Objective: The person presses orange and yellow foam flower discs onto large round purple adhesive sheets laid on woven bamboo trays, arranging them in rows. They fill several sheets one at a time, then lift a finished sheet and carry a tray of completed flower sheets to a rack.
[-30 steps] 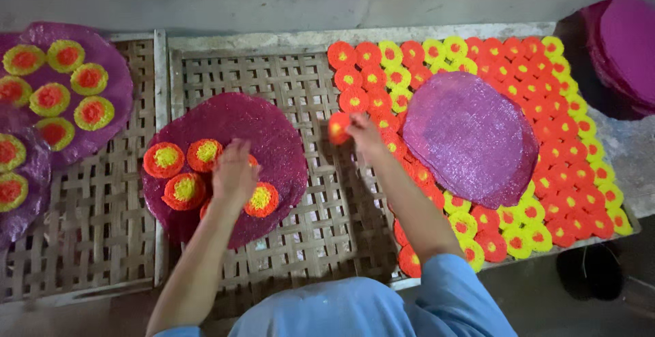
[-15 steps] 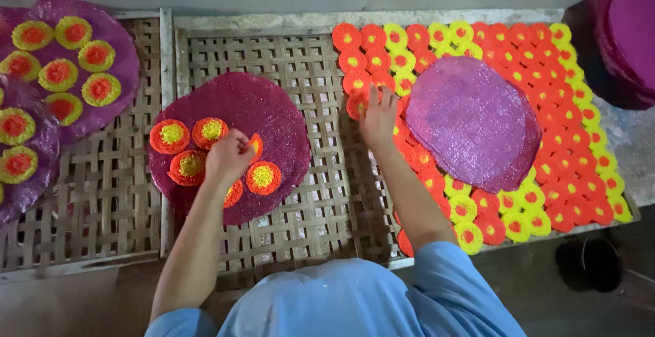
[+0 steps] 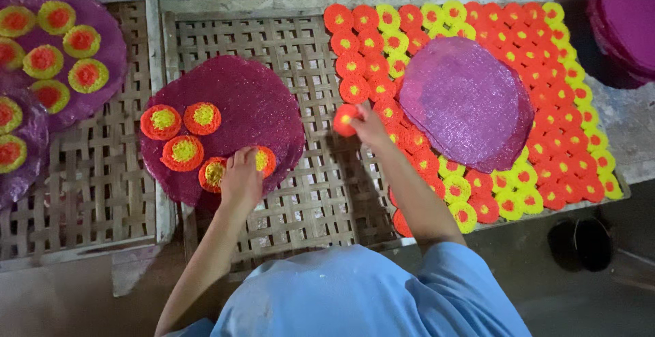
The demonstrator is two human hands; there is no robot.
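My left hand presses down on small orange-and-yellow discs lying on a large dark-pink round sheet. Three more orange-and-yellow discs sit on the sheet's left half. My right hand holds a small orange disc with a yellow centre just left of a dense spread of orange and yellow discs. A lighter purple round sheet lies on top of that spread.
Everything rests on woven bamboo trays. At the far left, another purple sheet carries yellow-and-orange discs. A stack of purple sheets sits top right. Dark sandals lie on the floor, lower right.
My right hand has lifted an orange disc from the spread and moved left with it. My left hand stays on the discs on the dark-pink sheet.
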